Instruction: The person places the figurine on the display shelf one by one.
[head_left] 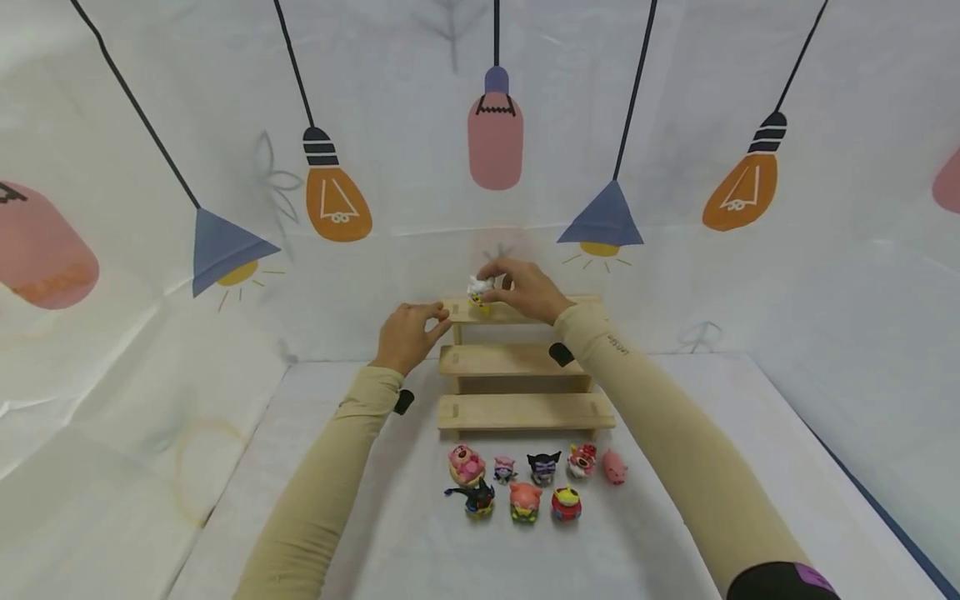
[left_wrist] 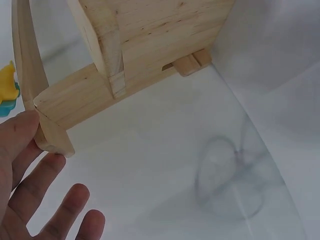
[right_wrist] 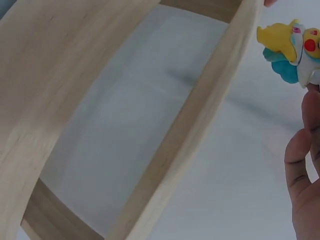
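Observation:
A three-tier wooden display shelf (head_left: 517, 408) stands against the back wall. My right hand (head_left: 525, 290) pinches a small white-and-yellow figurine (head_left: 477, 291) between thumb and fingers at the left part of the top tier. In the right wrist view, the figurine (right_wrist: 285, 47) shows yellow, white and teal parts close beside the board's edge. My left hand (head_left: 408, 333) is at the left end of the top tier. Up close, its thumb and index finger (left_wrist: 42, 182) grip the corner of the wooden board (left_wrist: 55, 137), the other fingers spread apart.
Several toy figurines stand in two rows in front of the shelf, among them a pink bear (head_left: 467, 465), a black winged one (head_left: 478, 500), a coral one (head_left: 525, 502) and a pink pig (head_left: 614, 467). A white sheet with printed lamps (head_left: 495, 142) hangs behind.

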